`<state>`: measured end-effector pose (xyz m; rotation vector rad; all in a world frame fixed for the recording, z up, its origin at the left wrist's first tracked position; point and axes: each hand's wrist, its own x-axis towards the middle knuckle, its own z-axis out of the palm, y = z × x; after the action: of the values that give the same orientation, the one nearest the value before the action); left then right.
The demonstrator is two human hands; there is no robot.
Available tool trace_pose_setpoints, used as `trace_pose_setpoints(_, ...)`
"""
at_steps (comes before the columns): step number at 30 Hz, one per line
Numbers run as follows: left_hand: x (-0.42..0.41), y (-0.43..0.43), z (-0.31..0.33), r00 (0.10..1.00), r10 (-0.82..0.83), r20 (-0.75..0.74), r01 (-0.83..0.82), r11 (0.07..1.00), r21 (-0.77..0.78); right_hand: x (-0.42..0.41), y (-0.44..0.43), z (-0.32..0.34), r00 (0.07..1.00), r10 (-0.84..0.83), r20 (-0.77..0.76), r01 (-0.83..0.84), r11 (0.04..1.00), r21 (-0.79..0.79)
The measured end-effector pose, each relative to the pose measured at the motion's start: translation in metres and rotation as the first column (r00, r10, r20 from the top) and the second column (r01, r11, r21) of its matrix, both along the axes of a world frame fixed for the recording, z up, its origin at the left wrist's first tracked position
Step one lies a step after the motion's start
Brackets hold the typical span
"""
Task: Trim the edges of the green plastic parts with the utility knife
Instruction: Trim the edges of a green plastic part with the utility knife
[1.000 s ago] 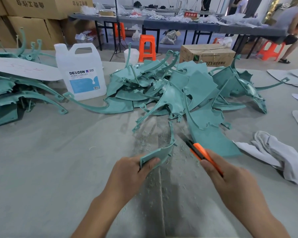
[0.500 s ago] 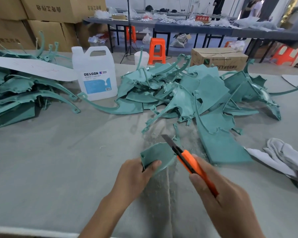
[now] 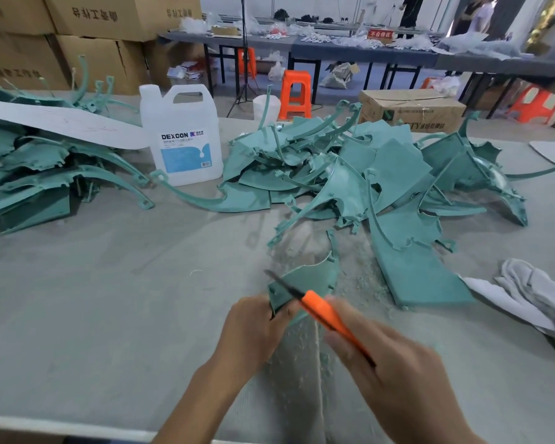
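Note:
My left hand grips the near end of a green plastic part, a flat fin with a curved stem rising away from me. My right hand holds an orange utility knife; its dark blade lies across the near left corner of the part, pointing up and left. A big pile of green plastic parts lies beyond on the grey table. A second pile of green parts sits at the far left. Pale shavings litter the cloth under my hands.
A white DEXCON jug stands between the two piles. A grey rag lies at the right. A white flat sheet rests on the left pile. Cardboard boxes, orange stools and other tables stand behind; the table's near edge is at the bottom left.
The knife has swung from the part's right side across to its near left corner. My left hand has turned the part so its flat face shows more. The view has shifted a little.

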<state>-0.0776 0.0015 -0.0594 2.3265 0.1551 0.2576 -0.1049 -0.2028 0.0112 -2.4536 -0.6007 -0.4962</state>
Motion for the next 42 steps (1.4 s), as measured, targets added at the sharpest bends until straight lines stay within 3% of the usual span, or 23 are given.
trace_pose_setpoints(4, -0.001, -0.001, 0.001, 0.999, 0.002, -0.035, -0.002, 1.0, 0.009, 0.02, -0.015, -0.002, 0.985, -0.131, -0.114, 0.134, 0.991, 0.011)
trace_pose_setpoints(8, 0.001, 0.0, -0.001, 1.0, -0.001, -0.024, 0.001, 1.0, -0.002, -0.001, -0.001, -0.009, 0.996, 0.054, -0.075, -0.054, 0.999, 0.0)
trace_pose_setpoints(11, 0.002, 0.002, 0.0, 1.0, -0.019, -0.009, 0.019, 1.0, -0.012, 0.006, 0.0, -0.012, 0.986, 0.047, -0.162, -0.053, 0.998, -0.028)
trace_pose_setpoints(13, 0.001, 0.002, 0.002, 1.0, -0.022, -0.001, 0.022, 0.997, -0.074, 0.008, 0.0, -0.01, 0.991, 0.044, -0.13, -0.045, 0.999, -0.009)
trace_pose_setpoints(17, -0.001, 0.004, -0.001, 1.0, 0.026, -0.018, -0.029, 0.981, -0.194, 0.014, -0.012, -0.011, 0.985, -0.037, -0.168, 0.071, 0.976, 0.204)
trace_pose_setpoints(19, -0.001, 0.006, -0.004, 0.999, 0.037, -0.015, -0.04, 0.965, -0.261, 0.025, -0.027, -0.016, 0.965, -0.158, -0.207, 0.188, 0.973, 0.134)
trace_pose_setpoints(22, -0.001, 0.005, -0.003, 1.0, 0.019, 0.006, -0.017, 0.948, -0.318, 0.034, -0.046, -0.033, 0.919, -0.279, -0.279, 0.259, 0.96, -0.106)
trace_pose_setpoints(25, -0.002, 0.004, -0.003, 1.0, 0.009, 0.026, 0.001, 0.934, -0.358, 0.04, -0.059, -0.049, 0.886, -0.316, -0.339, 0.189, 0.914, -0.359)
trace_pose_setpoints(27, -0.003, 0.004, -0.002, 0.999, 0.005, 0.033, 0.008, 0.925, -0.38, 0.045, -0.071, -0.051, 0.932, -0.277, -0.234, 0.172, 0.906, -0.387)
trace_pose_setpoints(29, -0.003, 0.005, -0.001, 1.0, -0.001, 0.028, 0.011, 0.923, -0.385, 0.059, -0.095, -0.049, 0.953, -0.301, 0.023, 0.288, 0.884, -0.368)
trace_pose_setpoints(32, -0.003, 0.004, -0.001, 1.0, 0.003, 0.011, 0.001, 0.933, -0.36, 0.102, -0.155, -0.037, 0.821, -0.569, 0.042, 0.545, 0.76, -0.354)
trace_pose_setpoints(34, -0.004, 0.003, 0.0, 1.0, 0.008, 0.003, -0.006, 0.934, -0.357, 0.126, -0.192, -0.033, 0.691, -0.712, -0.124, 0.621, 0.673, -0.402)
trace_pose_setpoints(36, -0.005, 0.002, 0.0, 1.0, 0.014, 0.003, -0.012, 0.929, -0.369, 0.139, -0.212, -0.033, 0.587, -0.741, -0.326, 0.634, 0.672, -0.383)
trace_pose_setpoints(39, -0.005, 0.002, 0.007, 0.999, -0.002, 0.037, 0.021, 0.853, -0.521, 0.145, -0.221, -0.049, 0.556, -0.72, -0.415, 0.616, 0.692, -0.375)
trace_pose_setpoints(42, -0.003, 0.0, 0.023, 0.997, 0.043, 0.068, 0.025, 0.633, -0.774, 0.144, -0.214, -0.05, 0.645, -0.687, -0.334, 0.642, 0.725, -0.25)
